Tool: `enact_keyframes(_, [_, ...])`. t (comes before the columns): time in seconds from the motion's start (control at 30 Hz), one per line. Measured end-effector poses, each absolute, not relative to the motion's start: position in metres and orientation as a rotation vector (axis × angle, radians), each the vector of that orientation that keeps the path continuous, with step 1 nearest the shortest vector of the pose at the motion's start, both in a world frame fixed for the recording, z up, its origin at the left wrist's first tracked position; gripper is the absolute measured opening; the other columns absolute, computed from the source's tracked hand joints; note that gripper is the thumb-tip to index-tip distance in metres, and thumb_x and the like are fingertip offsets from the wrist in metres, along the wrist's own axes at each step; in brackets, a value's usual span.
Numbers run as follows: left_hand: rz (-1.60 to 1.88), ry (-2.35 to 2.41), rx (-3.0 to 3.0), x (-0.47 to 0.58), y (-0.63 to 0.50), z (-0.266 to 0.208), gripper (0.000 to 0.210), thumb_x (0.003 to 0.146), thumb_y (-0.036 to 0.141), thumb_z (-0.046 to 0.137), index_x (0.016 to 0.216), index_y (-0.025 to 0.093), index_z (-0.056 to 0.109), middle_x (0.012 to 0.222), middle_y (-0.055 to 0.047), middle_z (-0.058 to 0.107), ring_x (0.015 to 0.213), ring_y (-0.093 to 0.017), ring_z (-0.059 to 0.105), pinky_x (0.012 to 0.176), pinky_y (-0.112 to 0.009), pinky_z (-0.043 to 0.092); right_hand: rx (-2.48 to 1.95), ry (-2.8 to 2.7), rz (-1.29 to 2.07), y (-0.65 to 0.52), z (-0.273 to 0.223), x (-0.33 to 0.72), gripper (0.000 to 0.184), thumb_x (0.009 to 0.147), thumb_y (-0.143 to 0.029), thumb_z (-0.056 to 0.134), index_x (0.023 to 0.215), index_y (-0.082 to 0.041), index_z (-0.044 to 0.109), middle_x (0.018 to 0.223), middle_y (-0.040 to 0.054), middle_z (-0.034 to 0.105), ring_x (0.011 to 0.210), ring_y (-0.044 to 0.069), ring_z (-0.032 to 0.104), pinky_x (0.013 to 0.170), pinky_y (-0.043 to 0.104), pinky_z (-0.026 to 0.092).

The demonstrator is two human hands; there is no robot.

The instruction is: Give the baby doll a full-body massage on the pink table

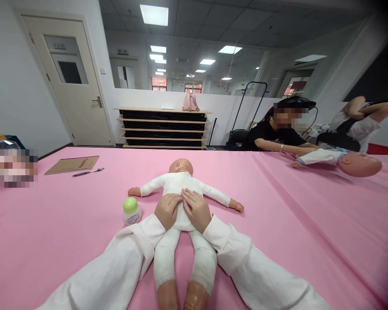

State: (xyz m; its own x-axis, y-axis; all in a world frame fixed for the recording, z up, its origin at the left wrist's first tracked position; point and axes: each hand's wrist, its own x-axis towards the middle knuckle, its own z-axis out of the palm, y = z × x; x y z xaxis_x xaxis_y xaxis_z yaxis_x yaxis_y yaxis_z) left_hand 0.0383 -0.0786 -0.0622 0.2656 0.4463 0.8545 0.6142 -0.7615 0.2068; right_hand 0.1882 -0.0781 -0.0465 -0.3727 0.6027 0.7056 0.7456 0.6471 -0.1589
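A baby doll (181,221) in a white suit lies on the pink cloth, its arms spread and its head (181,166) pointing away from me. My left hand (167,209) rests flat on the left side of its torso, fingers angled inward. On the right side of the torso lies my right hand (195,209), also flat. The fingertips of both hands come together near the middle of the trunk. Neither hand grips anything. White sleeves cover my wrists and forearms. Beside the doll, to the left, stands a small jar with a green lid (130,211).
The pink cloth (84,228) covers the table. A brown notebook (73,165) and a pen (88,172) lie at the back left. At the far right a person in a black shirt (276,135) handles another doll (345,162). Behind the table stands a stack of boards (164,125).
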Motion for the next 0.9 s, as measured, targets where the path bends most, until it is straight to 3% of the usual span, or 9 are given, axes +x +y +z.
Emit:
enact_keyframes(0.17, [-1.432,-1.2,-2.41,0.039,-0.076,-0.064,0.045,0.075,0.006,0.033,0.115,0.016,0.05,0.115,-0.008,0.057,0.112,-0.019,0.049,0.094,-0.04,0.04,-1.113,-2.172,-0.143,-0.077,-0.045,0.186,0.039,0.087,-0.019,0.035,0.124,-0.016,0.049,0.128,0.0094,0.05,0.123,0.019,0.041,0.101,0.043,0.036])
enact_keyframes(0.33, [-1.289,-1.491,-2.301,0.039,-0.075,-0.065,0.043,0.08,0.013,0.037,0.123,0.016,0.046,0.133,-0.008,0.043,0.126,-0.026,0.035,0.099,-0.049,0.033,-1.429,-2.04,-0.132,-0.072,-0.053,0.185,0.051,0.084,-0.028,0.042,0.13,-0.005,0.04,0.137,0.0197,0.033,0.129,0.028,0.03,0.101,0.048,0.034])
enact_keyframes(0.47, [-1.35,-1.383,-2.22,0.038,-0.075,-0.067,0.036,0.078,0.013,0.041,0.111,0.015,0.055,0.122,-0.01,0.054,0.118,-0.026,0.045,0.092,-0.046,0.041,-1.344,-2.036,-0.179,-0.072,-0.054,0.187,0.046,0.085,-0.027,0.042,0.126,-0.008,0.046,0.133,0.0171,0.041,0.126,0.027,0.036,0.1,0.047,0.037])
enact_keyframes(0.63, [-1.447,-1.071,-2.259,0.037,-0.074,-0.073,0.035,0.075,0.008,0.038,0.101,0.015,0.06,0.107,-0.009,0.063,0.104,-0.02,0.057,0.088,-0.038,0.047,-0.963,-2.154,-0.177,-0.077,-0.048,0.187,0.034,0.087,-0.017,0.038,0.116,-0.015,0.057,0.118,0.0088,0.057,0.117,0.018,0.048,0.099,0.035,0.042])
enact_keyframes(0.77, [-1.471,-1.078,-2.335,0.037,-0.072,-0.073,0.038,0.076,0.007,0.036,0.108,0.015,0.057,0.114,-0.009,0.059,0.109,-0.018,0.053,0.091,-0.037,0.046,-0.987,-2.164,-0.127,-0.078,-0.045,0.185,0.037,0.087,-0.019,0.039,0.121,-0.013,0.051,0.124,0.0096,0.053,0.12,0.017,0.045,0.101,0.035,0.041])
enact_keyframes(0.9, [-1.262,-1.283,-2.446,0.037,-0.072,-0.065,0.044,0.08,0.009,0.034,0.122,0.017,0.047,0.13,-0.006,0.046,0.125,-0.021,0.036,0.1,-0.046,0.035,-1.132,-2.222,-0.088,-0.078,-0.042,0.184,0.046,0.086,-0.02,0.037,0.13,-0.01,0.04,0.135,0.0107,0.04,0.127,0.02,0.035,0.104,0.042,0.034])
